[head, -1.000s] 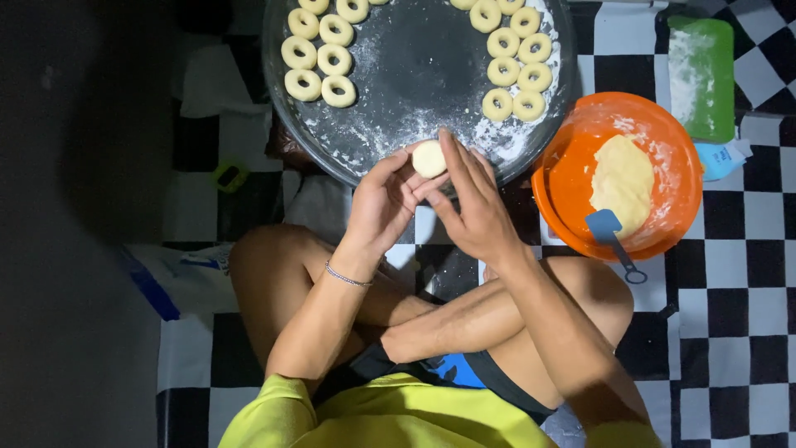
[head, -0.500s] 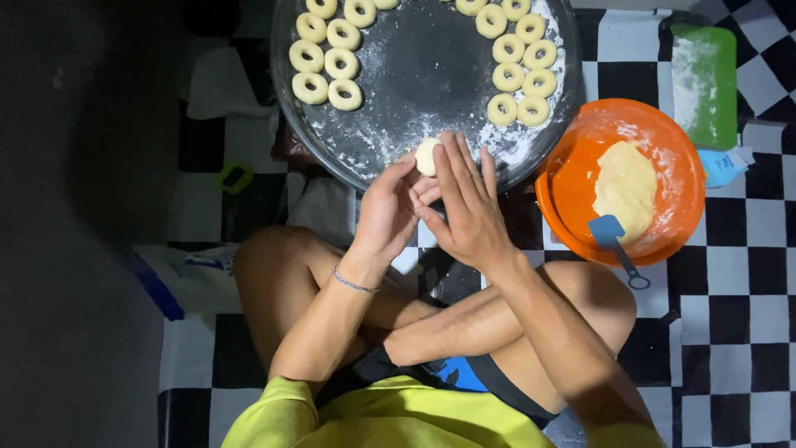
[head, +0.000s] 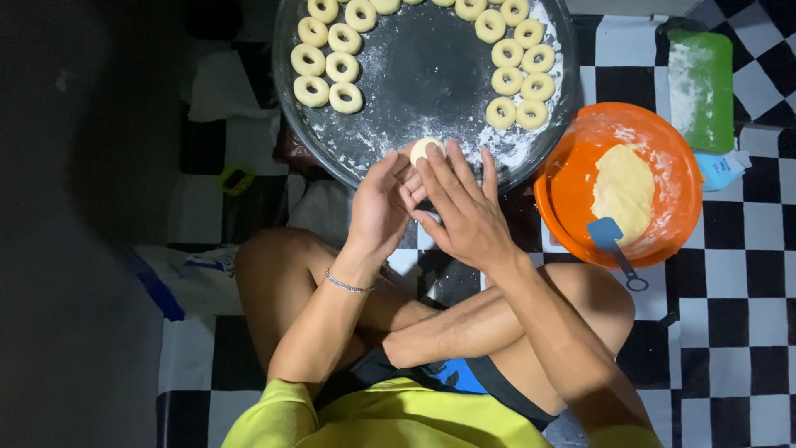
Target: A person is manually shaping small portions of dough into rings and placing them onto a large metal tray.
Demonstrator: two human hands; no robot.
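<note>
Inspection from my remote seat, working outward from the grip. My left hand (head: 380,203) and right hand (head: 464,207) meet palm to palm above my crossed legs. Both are partly curled, their fingertips closed on one small, pale, round ball of dough (head: 424,149). The ball sits at the far tips of both hands, between them. It is roughly round, so I can report no long axis. Neither hand is clearly nearer; the right fingers reach slightly past it.

Directly beyond the ball lies the near rim of the large round dark metal tray (head: 431,75), dusted with flour. Farther out on it, pale dough rings (head: 327,66) sit left of my hands and a second cluster (head: 518,83) to the right. Right of the right hand stands the orange plastic bowl (head: 572,187), holding a mass of yellow dough (head: 623,191) and a blue scraper (head: 609,236). All rest on a black-and-white chequered floor (head: 746,290).
</note>
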